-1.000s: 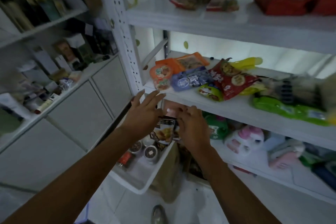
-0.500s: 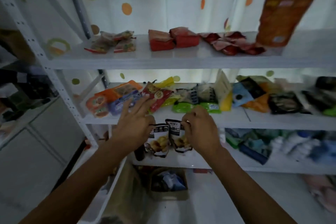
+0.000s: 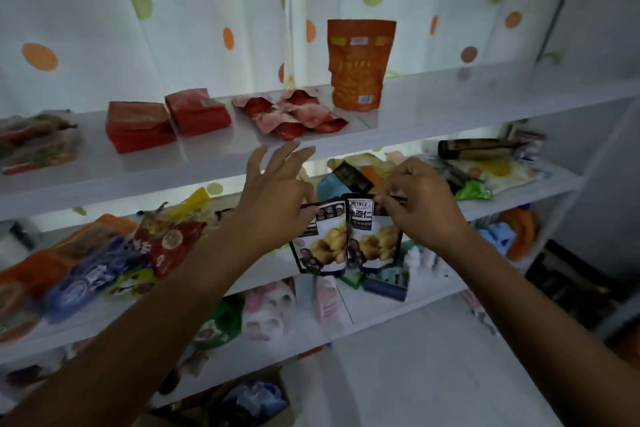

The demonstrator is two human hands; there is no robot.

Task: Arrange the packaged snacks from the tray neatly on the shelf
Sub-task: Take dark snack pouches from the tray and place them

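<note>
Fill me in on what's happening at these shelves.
A person holds two black snack pouches up in front of the shelves, side by side. The left hand pinches the left pouch by its top corner, other fingers spread. The right hand pinches the top edge of the right pouch. Neither is on a shelf yet. The top shelf already carries red packets and an upright orange pouch.

The left hand covers the top left corner of the left pouch. The right hand hides the upper right corner of the right pouch. The packets at the left end of the top shelf are blurred and cut off. The box runs off the bottom edge.
</note>
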